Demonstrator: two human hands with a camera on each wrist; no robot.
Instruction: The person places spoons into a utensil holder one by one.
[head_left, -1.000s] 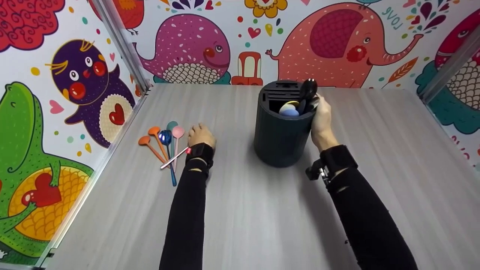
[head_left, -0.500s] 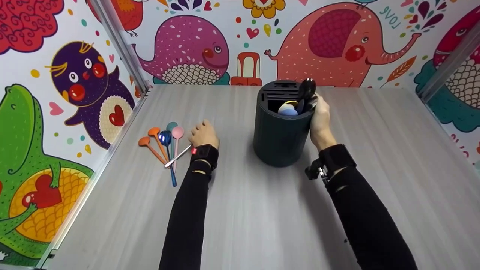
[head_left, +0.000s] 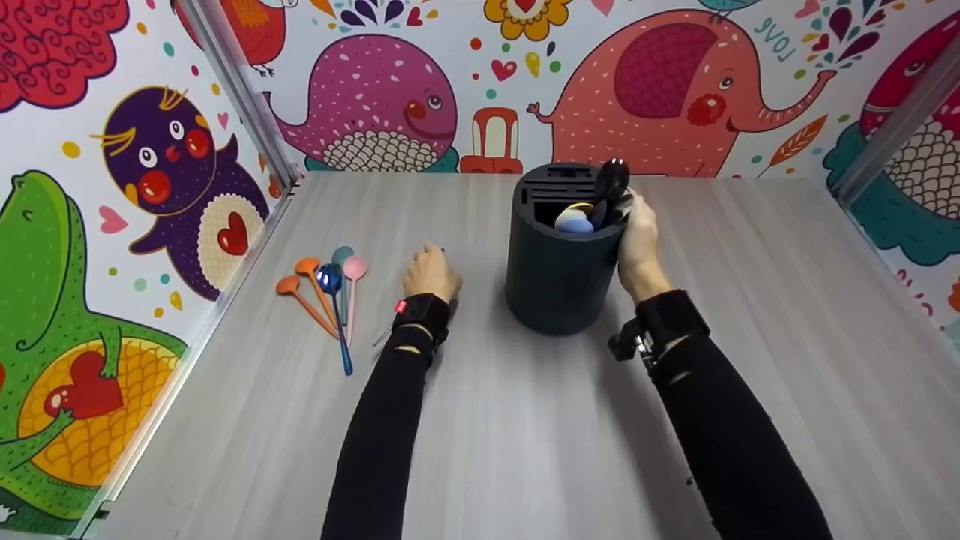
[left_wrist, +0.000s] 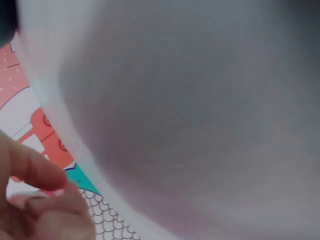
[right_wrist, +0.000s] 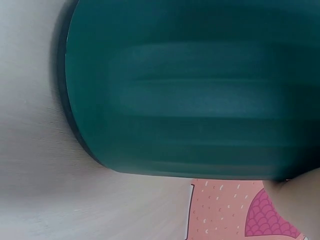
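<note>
My left hand (head_left: 433,274) is over the table between the spoons and the holder, fingers curled around a slim silver utensil (head_left: 382,336). Its thin end sticks out beside the wrist; the rest is hidden by the hand. In the left wrist view the thumb and fingertips (left_wrist: 65,187) meet in a pinch. A dark green utensil holder (head_left: 559,277) stands upright with a slotted black top. My right hand (head_left: 639,240) grips its right side near the rim. Black spoons (head_left: 613,178) and a blue round-headed utensil (head_left: 575,221) stick up inside it.
Left of the left hand lie two orange spoons (head_left: 288,284), a shiny blue spoon (head_left: 328,277), a teal spoon (head_left: 343,255) and a pink spoon (head_left: 355,267), fanned on the grey table (head_left: 487,420). Cartoon-printed walls (head_left: 502,90) close off the back and sides.
My left hand has moved right, away from the spoons, taking the silver utensil off the pile. The right hand stays on the holder.
</note>
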